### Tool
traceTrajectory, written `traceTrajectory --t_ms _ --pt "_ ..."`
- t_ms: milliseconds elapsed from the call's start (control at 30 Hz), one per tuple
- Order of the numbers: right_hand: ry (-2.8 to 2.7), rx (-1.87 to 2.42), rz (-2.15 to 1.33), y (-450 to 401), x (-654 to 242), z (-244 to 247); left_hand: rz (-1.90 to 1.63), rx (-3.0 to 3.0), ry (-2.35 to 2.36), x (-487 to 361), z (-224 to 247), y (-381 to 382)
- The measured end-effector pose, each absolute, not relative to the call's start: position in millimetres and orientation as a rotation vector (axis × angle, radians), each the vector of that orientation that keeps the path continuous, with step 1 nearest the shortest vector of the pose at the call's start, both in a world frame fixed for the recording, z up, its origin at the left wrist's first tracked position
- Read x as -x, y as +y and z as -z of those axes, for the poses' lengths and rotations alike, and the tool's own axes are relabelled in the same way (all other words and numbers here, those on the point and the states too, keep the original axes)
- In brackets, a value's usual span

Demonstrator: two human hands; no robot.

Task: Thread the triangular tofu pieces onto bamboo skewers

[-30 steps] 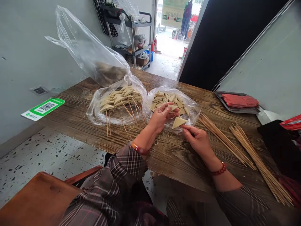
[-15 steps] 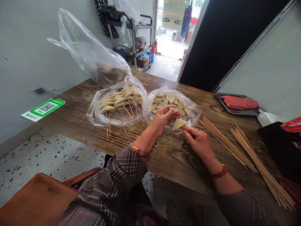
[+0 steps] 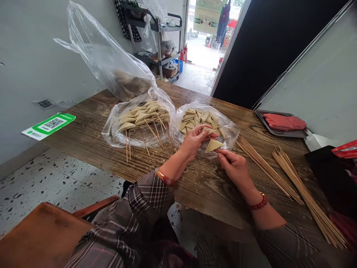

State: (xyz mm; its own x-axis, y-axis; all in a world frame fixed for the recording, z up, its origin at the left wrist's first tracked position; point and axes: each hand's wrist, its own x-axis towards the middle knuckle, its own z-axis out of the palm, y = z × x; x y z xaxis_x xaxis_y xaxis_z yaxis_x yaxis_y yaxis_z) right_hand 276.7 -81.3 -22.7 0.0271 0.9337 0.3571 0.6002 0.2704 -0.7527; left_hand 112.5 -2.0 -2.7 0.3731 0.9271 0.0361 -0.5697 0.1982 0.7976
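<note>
Left hand [image 3: 193, 144] and right hand [image 3: 234, 167] face each other, near but apart, above the wooden desk [image 3: 200, 186]; my left pinches a tan triangle [image 3: 209, 130], my right grips a thin stick, mostly hidden, at a second triangle [image 3: 214, 145]. The stick seems to point away from me and leftward, toward the left-hand piece; beyond, nearer my left, more triangles [image 3: 205, 117] fill a clear bag [image 3: 231, 137]
</note>
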Motion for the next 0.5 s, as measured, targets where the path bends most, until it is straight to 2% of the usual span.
traceTrajectory --t_ms 500 --pt "-1.672 1.392 -0.482 -80.3 -277.4 22.6 -1.051 -0.738 0.497 -110.2 -3.5 -4.5"
